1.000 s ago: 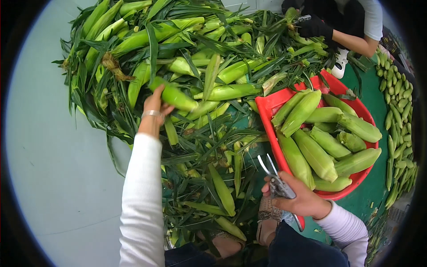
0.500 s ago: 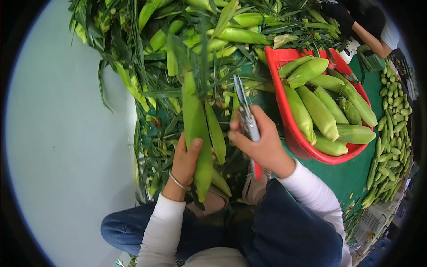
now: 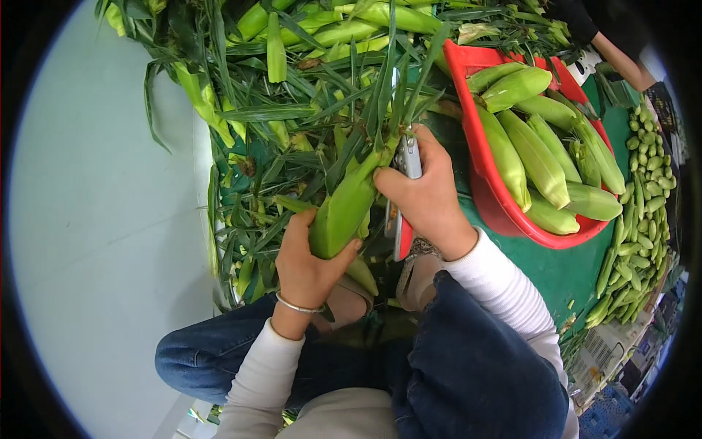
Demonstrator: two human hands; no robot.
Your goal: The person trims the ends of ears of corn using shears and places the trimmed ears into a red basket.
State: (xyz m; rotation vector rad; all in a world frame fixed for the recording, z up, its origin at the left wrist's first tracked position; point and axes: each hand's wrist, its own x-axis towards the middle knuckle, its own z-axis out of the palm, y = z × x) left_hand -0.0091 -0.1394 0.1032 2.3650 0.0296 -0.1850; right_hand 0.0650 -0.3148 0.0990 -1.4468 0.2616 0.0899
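My left hand [image 3: 301,267] is wrapped around the lower end of a green ear of corn [image 3: 342,212] in its husk. The ear slants up to the right, and long leaves spread from its far end. My right hand [image 3: 431,194] is closed around pruning shears [image 3: 412,157] with grey and red handles, its thumb against the corn near the leafy end. Leaves partly cover the shears' blades, so I cannot tell whether they are cutting. Between my feet, below the held ear, another green ear [image 3: 361,275] shows.
A red tub [image 3: 485,179] of several trimmed ears stands to the right. Leafy corn [image 3: 344,33] is heaped ahead, beside a pale wall-like surface [image 3: 102,219] on the left. Small green vegetables [image 3: 643,227] lie far right. Another person's arm [image 3: 621,62] reaches in at the upper right.
The ear has tilted from nearly upright to slanting right, its leafy end now against my right hand. The shears, earlier apart from it, are beside that end. The view has shifted slightly.
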